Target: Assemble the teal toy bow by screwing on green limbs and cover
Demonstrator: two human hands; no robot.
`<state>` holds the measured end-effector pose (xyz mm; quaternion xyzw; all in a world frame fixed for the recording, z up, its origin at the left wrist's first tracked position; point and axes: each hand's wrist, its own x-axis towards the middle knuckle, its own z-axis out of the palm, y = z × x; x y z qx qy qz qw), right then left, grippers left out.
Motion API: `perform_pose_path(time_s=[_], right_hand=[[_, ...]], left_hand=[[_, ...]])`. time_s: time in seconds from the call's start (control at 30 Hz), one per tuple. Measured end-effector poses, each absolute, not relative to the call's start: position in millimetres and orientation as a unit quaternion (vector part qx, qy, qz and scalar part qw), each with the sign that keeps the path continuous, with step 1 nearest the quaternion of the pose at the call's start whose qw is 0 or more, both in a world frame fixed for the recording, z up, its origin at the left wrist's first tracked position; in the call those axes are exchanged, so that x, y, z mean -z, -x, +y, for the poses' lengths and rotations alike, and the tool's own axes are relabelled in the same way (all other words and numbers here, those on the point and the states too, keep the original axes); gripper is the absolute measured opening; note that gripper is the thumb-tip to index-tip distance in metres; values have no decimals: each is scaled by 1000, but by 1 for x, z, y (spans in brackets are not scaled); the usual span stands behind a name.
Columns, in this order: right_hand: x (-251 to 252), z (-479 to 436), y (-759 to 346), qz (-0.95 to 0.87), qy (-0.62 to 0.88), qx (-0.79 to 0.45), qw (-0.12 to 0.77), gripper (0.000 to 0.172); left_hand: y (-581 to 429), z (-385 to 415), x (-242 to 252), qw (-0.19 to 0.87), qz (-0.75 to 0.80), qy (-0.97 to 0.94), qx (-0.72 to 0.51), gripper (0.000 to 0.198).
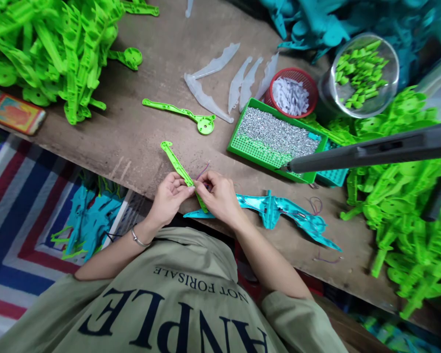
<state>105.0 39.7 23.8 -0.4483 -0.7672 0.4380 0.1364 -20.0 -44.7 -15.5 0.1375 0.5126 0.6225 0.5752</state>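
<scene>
Head view: both hands (pixel 168 198) (pixel 222 196) pinch a green strip (pixel 179 165); green tray (pixel 259 150) holds metal bits (pixel 275 130); red basket (pixel 313 90), white pieces (pixel 290 95).

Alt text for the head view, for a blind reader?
The left hand and right hand hold a slim green plastic part over a workbench, near a turquoise bow-shaped piece. Beyond sits a green basket of silver screws.

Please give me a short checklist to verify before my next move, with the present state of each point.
1. Green strip held: ok, left hand grips it.
2. Right hand also gripping it: cannot tell, contact hidden.
3. Wire by the right hand seated: cannot tell, one end hidden.
4. Blue part on the table: ok, partly behind the right hand.
5. Metal bits in the tray: ok, many.
6. Tool in hand: not ok, no hand on it.
</scene>
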Motion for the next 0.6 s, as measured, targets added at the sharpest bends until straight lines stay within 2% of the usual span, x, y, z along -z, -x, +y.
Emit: perform_pose_path(time_s=[0.23,0.4,0.6], right_hand=[[-30,41,-118,-773,424,-450,144,14],[-36,35,-124,-797,422,-420,103,25],[-31,31,-122,-787,423,-430,129,19]], left_hand=[[15,-42,14,560,528,-117,-627,52],[15,-42,12,549,537,-116,-630,51],[15,-43,12,560,535,-119,-622,50]])
